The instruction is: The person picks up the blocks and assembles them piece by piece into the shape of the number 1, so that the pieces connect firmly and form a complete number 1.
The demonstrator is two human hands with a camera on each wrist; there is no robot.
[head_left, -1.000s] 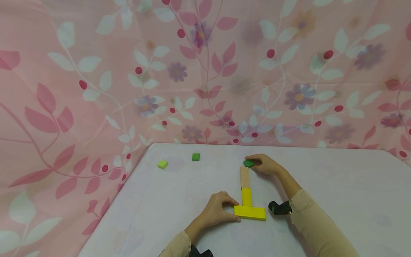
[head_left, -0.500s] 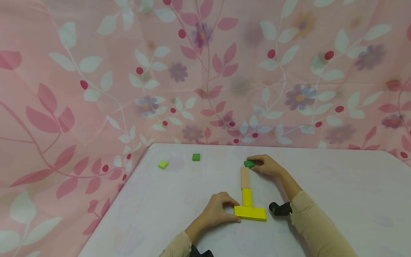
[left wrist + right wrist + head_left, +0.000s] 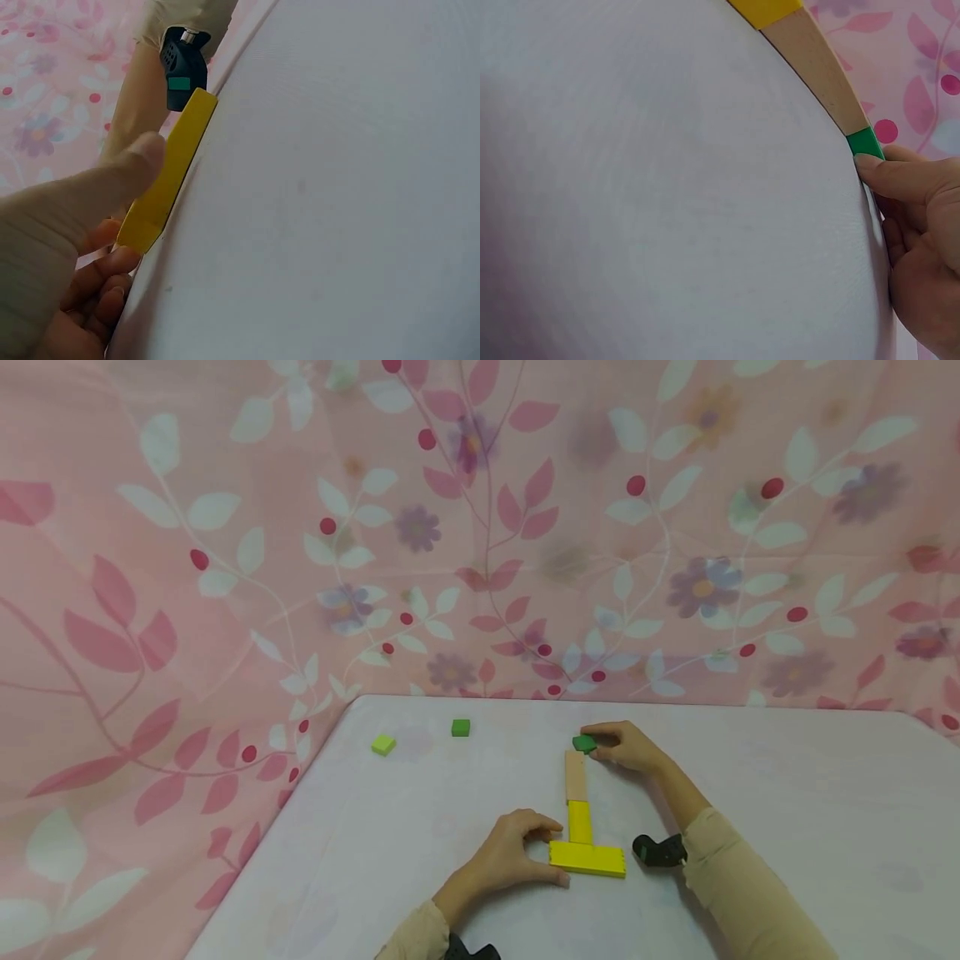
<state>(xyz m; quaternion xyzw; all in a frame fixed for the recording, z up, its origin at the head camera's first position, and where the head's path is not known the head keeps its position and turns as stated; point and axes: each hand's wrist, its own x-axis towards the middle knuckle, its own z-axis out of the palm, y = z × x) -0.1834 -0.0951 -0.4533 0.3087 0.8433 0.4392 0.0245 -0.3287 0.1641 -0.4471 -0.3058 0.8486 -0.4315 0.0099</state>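
At the front of the table lies a flat yellow block (image 3: 588,858), set crosswise. My left hand (image 3: 506,852) is at its left end, with the index finger just behind the block and the thumb just in front, slightly spread from it. From its back edge a shorter yellow block (image 3: 580,822) runs away from me, followed by a bare wooden block (image 3: 817,71). At the far end of this row sits a small dark green block (image 3: 864,142), partly covered by the fingers. My right hand (image 3: 626,747) pinches it between thumb and index finger.
Back left on the white-covered table (image 3: 337,860) lie a light green block (image 3: 383,744) and a mid-green block (image 3: 461,727). A floral curtain (image 3: 450,527) hangs behind. Black wrist cameras (image 3: 660,851) stick out from the sleeves.
My left finger and thumb have spread a little away from the crosswise yellow block. My right hand stays on the dark green block at the row's far end, almost still.
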